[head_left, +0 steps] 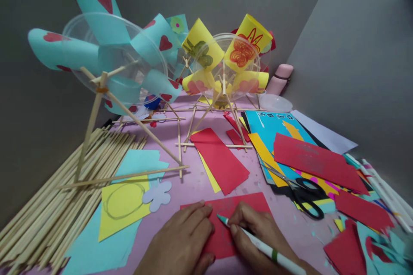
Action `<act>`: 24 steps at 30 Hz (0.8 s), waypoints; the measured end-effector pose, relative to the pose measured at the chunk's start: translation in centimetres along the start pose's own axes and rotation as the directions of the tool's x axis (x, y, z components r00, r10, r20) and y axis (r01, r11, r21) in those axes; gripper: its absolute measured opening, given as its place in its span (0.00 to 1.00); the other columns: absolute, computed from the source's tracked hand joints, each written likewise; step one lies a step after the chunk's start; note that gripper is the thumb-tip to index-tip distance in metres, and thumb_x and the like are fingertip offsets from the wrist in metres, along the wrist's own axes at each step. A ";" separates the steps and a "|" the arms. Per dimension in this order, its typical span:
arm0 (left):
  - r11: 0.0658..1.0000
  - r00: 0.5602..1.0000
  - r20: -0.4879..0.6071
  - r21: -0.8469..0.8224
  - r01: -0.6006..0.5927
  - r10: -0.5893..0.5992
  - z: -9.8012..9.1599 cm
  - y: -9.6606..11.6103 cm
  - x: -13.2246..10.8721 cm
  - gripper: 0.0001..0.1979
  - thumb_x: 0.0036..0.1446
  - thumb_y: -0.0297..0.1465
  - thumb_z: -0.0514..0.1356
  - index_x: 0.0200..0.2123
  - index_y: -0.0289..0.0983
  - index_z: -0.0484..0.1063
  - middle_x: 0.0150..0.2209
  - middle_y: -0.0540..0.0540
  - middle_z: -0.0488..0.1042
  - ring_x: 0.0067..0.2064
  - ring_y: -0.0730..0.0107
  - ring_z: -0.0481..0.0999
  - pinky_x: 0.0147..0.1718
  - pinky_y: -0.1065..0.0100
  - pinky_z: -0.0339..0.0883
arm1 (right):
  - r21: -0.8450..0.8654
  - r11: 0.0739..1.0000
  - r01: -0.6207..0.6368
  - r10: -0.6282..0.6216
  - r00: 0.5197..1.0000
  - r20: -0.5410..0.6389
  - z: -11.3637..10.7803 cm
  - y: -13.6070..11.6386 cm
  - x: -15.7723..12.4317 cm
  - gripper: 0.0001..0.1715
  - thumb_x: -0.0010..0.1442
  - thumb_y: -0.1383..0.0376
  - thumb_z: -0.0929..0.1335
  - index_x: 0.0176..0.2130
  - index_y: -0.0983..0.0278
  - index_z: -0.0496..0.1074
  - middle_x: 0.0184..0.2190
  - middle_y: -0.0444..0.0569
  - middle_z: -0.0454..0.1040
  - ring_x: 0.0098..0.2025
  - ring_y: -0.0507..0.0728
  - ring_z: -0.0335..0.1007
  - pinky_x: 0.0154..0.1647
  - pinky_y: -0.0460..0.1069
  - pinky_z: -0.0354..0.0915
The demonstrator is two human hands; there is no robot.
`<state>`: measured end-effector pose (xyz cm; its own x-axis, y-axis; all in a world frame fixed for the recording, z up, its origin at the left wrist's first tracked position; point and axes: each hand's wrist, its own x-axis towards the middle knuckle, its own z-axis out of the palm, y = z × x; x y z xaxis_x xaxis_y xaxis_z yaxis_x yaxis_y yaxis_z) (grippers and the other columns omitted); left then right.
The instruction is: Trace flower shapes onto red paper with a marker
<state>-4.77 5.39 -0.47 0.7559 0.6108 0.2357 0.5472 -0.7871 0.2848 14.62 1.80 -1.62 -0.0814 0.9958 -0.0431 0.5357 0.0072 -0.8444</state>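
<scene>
A sheet of red paper [226, 204] lies on the table in front of me, with faint drawn lines on it. My left hand [180, 240] rests flat over its left part, fingers stretched out. In my right hand [258, 234] is a white marker [263, 247] with a green tip. The tip is at the red sheet, close to my left fingers; whether it touches the paper I cannot tell. Another red strip [221, 161] lies just beyond, over a yellow strip. To the left are a yellow paper [124, 202] with a drawn circle and a pale purple flower cutout [157, 196].
Wooden sticks [48, 206] are piled at left. A blue paper wheel [116, 56] and a yellow paper wheel [226, 60] stand on stick frames. Black-handled scissors [305, 193], red paper [318, 161] and scraps [374, 240] lie right. A pink bottle [280, 79] stands behind.
</scene>
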 end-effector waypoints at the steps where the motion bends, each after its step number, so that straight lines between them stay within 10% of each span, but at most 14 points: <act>1: 1.000 1.000 -0.006 -0.009 0.004 -0.004 0.0 0.0 0.0 0.15 0.49 0.24 0.60 0.42 0.40 0.69 0.50 0.45 0.75 0.51 0.61 0.74 0.51 0.63 0.68 | 0.008 1.000 0.006 -0.006 1.000 0.001 0.0 0.0 0.0 0.05 0.53 0.64 0.59 0.26 0.60 0.61 0.17 0.39 0.60 0.19 0.51 0.59 0.21 0.44 0.52; 24: 1.000 0.998 0.055 0.012 -0.002 0.001 0.1 -0.1 0.0 0.14 0.50 0.24 0.61 0.42 0.38 0.69 0.51 0.44 0.74 0.52 0.61 0.73 0.51 0.62 0.68 | 0.088 0.990 -0.106 0.101 0.993 0.057 -0.2 -0.2 -0.1 0.04 0.48 0.64 0.59 0.24 0.60 0.58 0.16 0.38 0.57 0.19 0.51 0.54 0.21 0.45 0.49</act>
<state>-4.77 5.44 -0.53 0.7753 0.6040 0.1846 0.5500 -0.7894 0.2727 14.71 1.76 -1.37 -0.0751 0.9845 -0.1586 0.4650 -0.1061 -0.8790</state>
